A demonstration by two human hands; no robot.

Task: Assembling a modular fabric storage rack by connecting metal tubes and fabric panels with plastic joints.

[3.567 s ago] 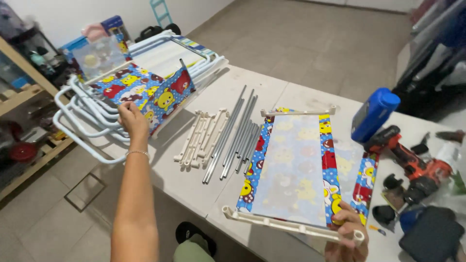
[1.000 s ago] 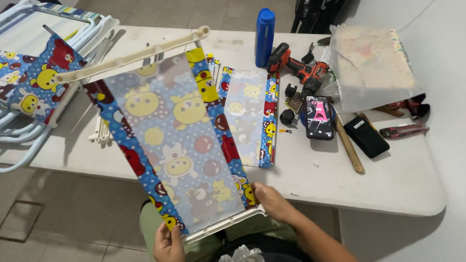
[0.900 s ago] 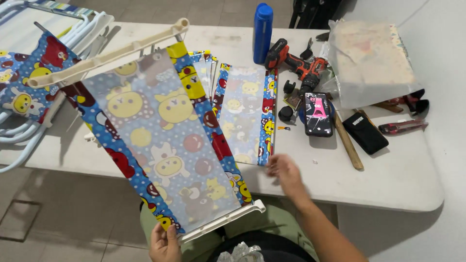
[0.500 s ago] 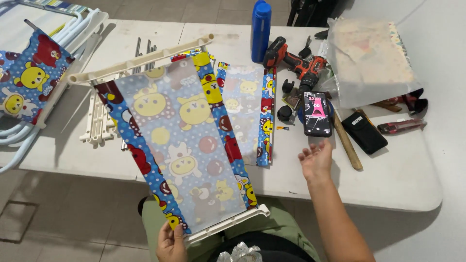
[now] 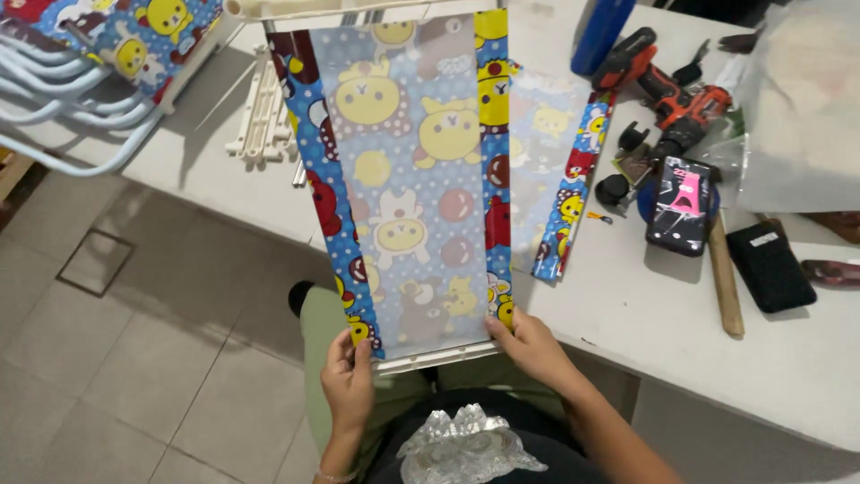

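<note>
Holding the panel (image 5: 408, 179) by its near end, we have a hand at each bottom corner, and the cloth runs straight away from us, its long axis pointing up and over the table (image 5: 681, 332) edge toward the far rail (image 5: 358, 7). The near rail (image 5: 439, 357) lies crosswise just ahead of our fingertips, over our lap and off the table. Our left hand (image 5: 348, 381) sits at the left corner, fingers curled together and pinching the blue border, thumb on top. Our right hand (image 5: 530, 345) grips the right corner, fingers closed around the edge, wrist angled in from the right. Both are equally near, neither leads. The forearms come up from below, elbows tucked, palms turned inward toward the cloth. Beyond the panel, a second panel (image 5: 555, 170) lies flat on the table just to its right, partly covered by it. Further right we see a drill (image 5: 672, 99), a phone (image 5: 683, 204), a wooden handle (image 5: 724, 278) and a black case (image 5: 770, 264). White slats (image 5: 260, 112) lie to the left, tube frames (image 5: 81, 99) past them
</note>
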